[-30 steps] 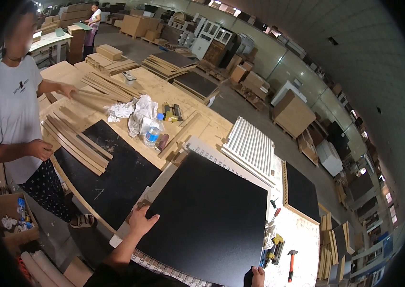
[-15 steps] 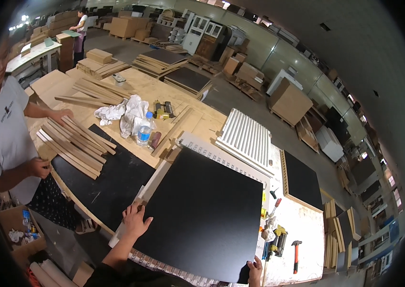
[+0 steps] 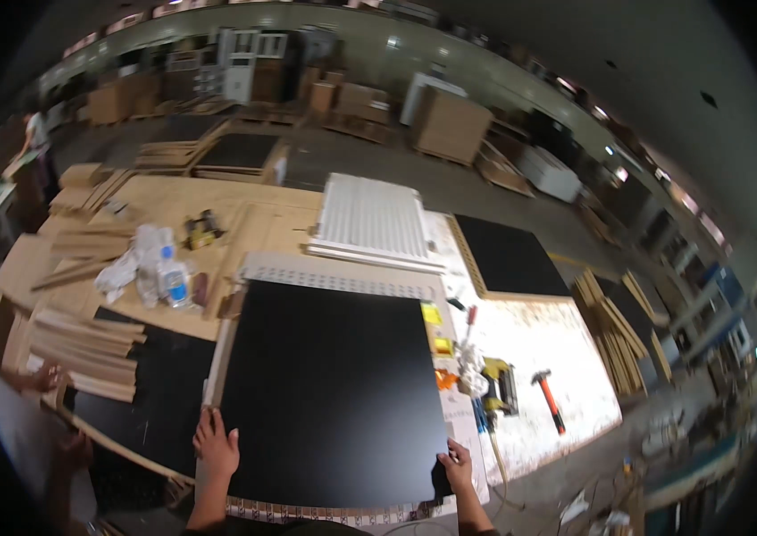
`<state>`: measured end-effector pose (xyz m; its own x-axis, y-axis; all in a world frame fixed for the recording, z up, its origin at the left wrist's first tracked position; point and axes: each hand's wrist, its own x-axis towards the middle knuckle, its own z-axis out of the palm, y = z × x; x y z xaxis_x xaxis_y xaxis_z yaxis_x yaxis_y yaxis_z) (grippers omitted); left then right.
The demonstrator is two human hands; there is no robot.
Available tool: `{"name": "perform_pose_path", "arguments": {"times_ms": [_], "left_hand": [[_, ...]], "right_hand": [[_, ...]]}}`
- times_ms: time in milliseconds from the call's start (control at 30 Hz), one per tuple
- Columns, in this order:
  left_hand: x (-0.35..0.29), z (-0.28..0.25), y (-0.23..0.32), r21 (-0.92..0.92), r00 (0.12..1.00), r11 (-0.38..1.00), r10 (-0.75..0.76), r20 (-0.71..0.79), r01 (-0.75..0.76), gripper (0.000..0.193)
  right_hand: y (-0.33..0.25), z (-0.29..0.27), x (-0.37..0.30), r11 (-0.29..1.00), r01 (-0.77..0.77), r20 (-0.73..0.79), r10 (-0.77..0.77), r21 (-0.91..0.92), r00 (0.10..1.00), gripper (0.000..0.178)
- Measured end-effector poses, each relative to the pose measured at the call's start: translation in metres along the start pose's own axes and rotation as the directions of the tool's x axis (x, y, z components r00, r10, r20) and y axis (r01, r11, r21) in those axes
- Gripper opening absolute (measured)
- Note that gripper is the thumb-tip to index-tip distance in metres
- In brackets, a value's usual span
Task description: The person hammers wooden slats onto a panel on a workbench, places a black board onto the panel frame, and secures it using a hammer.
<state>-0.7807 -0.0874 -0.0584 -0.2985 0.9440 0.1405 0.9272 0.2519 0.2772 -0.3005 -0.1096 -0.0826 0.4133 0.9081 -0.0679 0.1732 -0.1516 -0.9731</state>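
Note:
A large black board lies flat in front of me on a pale sheet; a row of marks runs along the sheet's far edge. My left hand rests at the board's near left edge, fingers stretched out and thumb on its top. At the near right edge, my right hand is closed on the board's rim, thumb against it. To the right of the board are a yellow-black nail gun, crumpled white plastic, a red-handled screwdriver and a hammer with an orange-red handle.
White slatted panels and another black board lie beyond. Leftward are wooden strips, a water bottle, a second nail gun and a co-worker's hand. Stacked boards stand off the table's right side.
My view has swung to the right, so the scene sits farther left. The co-worker is now mostly out at the left rim. Both my hands stay at the board's edges.

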Motion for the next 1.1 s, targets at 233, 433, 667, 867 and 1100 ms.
{"name": "perform_pose_path", "arguments": {"times_ms": [233,433,667,867,1100], "left_hand": [[0.006,-0.011,0.015,0.046,0.991,0.998,-0.044,0.13,0.038,0.054],[0.005,-0.008,0.014,0.123,0.996,0.992,-0.022,0.085,0.011,0.053],[0.019,-0.014,0.039,0.186,0.972,0.972,0.174,-0.158,-0.144,0.063],[0.034,-0.008,0.08,0.295,0.938,0.929,0.123,0.325,-0.224,0.066],[0.041,0.02,0.083,0.386,0.953,0.894,0.124,0.275,-0.228,0.067]], "right_hand": [[0.03,0.002,0.001,0.997,0.069,-0.046,-0.068,0.038,0.997,0.065],[0.035,0.001,0.01,0.986,0.146,-0.009,-0.146,0.075,0.989,0.066],[0.004,-0.018,-0.036,0.983,-0.064,-0.007,0.063,-0.17,0.998,0.045],[-0.008,-0.026,-0.077,0.969,-0.145,-0.018,0.144,-0.199,0.989,0.034],[-0.025,-0.041,-0.072,0.922,-0.386,0.068,0.386,-0.015,0.92,0.034]]}}
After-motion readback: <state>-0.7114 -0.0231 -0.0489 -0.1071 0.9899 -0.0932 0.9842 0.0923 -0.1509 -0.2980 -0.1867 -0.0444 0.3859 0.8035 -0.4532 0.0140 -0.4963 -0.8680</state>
